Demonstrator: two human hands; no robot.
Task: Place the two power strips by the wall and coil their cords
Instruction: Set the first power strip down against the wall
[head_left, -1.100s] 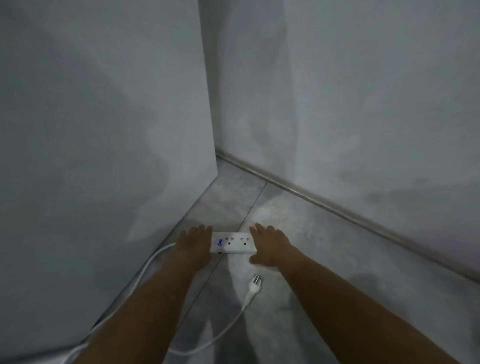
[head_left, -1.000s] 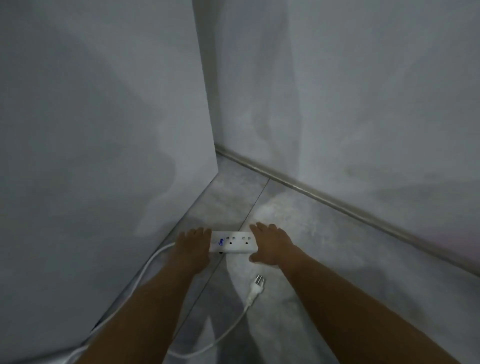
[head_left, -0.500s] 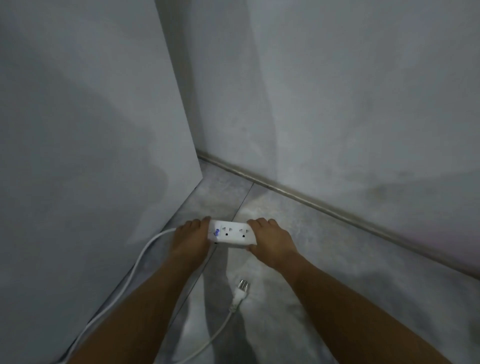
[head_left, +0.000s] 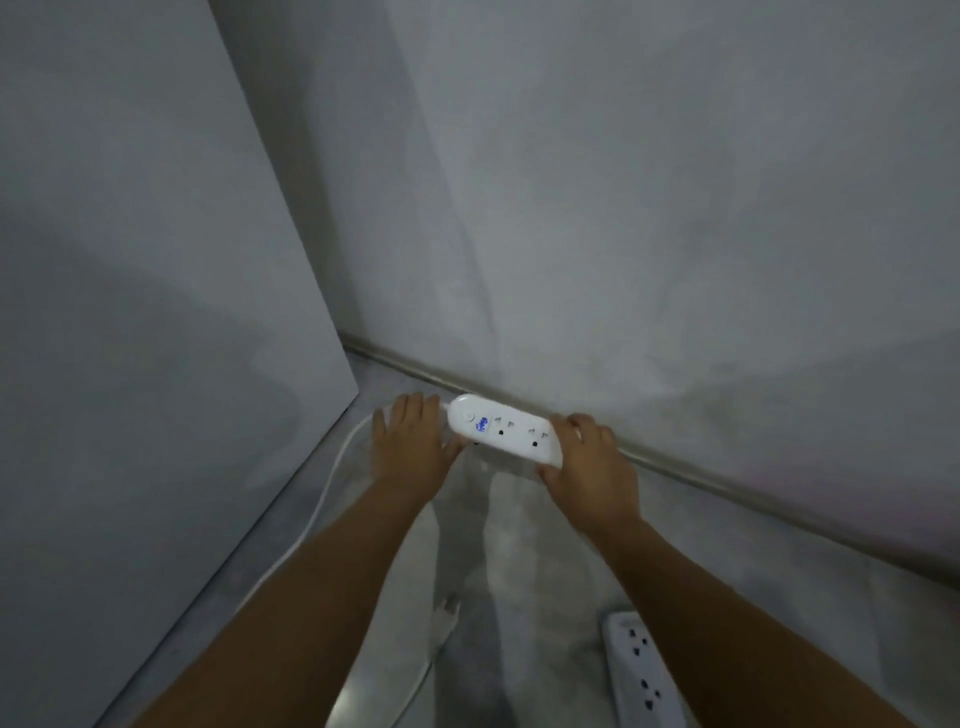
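Setting the first power strip against the skirting at frame centre: left hand lies flat on its left end with fingers straight, right hand grips the right end, fingers curled over it. Its cord trails loose down the left, plug lower centre, and the second power strip sits lower right, well off the wall. Next I'd release, coil that cord, then fetch the second strip; no containers in view.

Bare room corner: plain walls, skirting
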